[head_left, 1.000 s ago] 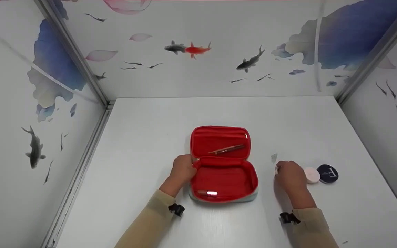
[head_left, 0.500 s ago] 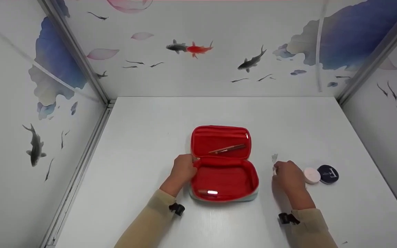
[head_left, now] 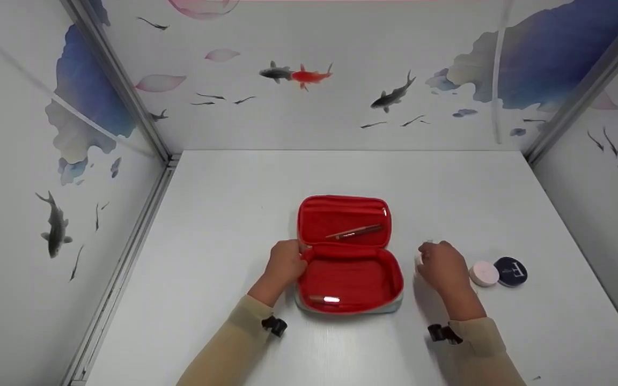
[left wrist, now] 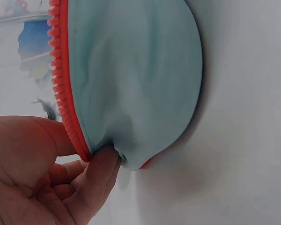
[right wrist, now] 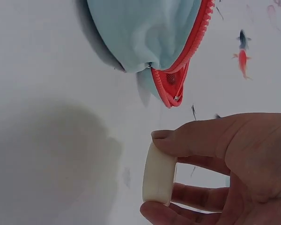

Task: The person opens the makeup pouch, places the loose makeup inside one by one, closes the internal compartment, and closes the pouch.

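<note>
Here we are with the red-lined zip case (head_left: 349, 276) lying open at the middle of the white table (head_left: 223, 225), lid folded to the far side, and our left hand (head_left: 284, 262) pinching its left wall by the hinge. Over on the right, our right hand (head_left: 444, 268) grips a small cream-white block (right wrist: 159, 173), thumb on one end and fingers on the other, and it sits between the case and the pale pink round container (head_left: 484, 274), which has the navy compact (head_left: 510, 272) just beside it on the right. What exactly the block is, we cannot tell. For good handling, we'd keep that end-to-end pinch firm but light, since smooth sides could slip, and keep the fingers on the block's ends. Any shift left should be high enough to clear the red zip teeth (left wrist: 58, 79), we reckon, with the left hand steadying the soft wall, not tugging it. Down at the near side of the tray lies a shiny slim item (head_left: 324, 300), and a brown stick (head_left: 357, 231) rests against the lid, so we'd favour the bare middle and a gentle release.
</note>
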Motion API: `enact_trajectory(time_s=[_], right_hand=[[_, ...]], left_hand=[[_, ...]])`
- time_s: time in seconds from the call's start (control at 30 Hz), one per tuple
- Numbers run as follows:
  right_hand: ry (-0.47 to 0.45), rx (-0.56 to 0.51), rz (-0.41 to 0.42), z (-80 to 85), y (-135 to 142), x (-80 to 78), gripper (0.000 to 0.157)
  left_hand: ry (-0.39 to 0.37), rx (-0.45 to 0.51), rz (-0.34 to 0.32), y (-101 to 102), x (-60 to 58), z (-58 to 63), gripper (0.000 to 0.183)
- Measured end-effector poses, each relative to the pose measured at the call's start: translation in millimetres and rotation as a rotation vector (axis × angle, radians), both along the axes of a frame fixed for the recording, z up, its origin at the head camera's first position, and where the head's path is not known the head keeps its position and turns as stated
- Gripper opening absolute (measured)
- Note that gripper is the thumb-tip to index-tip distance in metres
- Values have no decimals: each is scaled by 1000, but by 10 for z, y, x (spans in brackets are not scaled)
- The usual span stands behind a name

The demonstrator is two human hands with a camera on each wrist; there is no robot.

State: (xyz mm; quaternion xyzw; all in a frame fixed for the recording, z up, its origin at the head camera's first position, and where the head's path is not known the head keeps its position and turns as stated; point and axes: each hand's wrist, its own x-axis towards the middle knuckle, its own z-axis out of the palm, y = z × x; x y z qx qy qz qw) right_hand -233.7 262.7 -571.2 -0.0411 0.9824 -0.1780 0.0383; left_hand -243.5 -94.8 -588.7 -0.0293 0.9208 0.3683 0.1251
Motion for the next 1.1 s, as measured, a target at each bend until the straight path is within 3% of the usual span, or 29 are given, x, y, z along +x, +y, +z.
enact_trajectory(time_s=[0.27, 0.43, 0.8, 1.1], right_hand=[[-38, -35, -11, 217, -117, -52, 35], [-4, -52, -5, 312, -243, -74, 34], [31, -103, 17, 401, -605, -90, 32], [10, -121, 16, 428, -810, -74, 31]], left_hand=[[-7, -15, 1, 7, 2, 15, 16], [-11, -22, 2, 8, 3, 23, 13], [45, -59, -44, 19, 7, -8, 10], [1, -42, -24, 16, 7, -7, 14]])
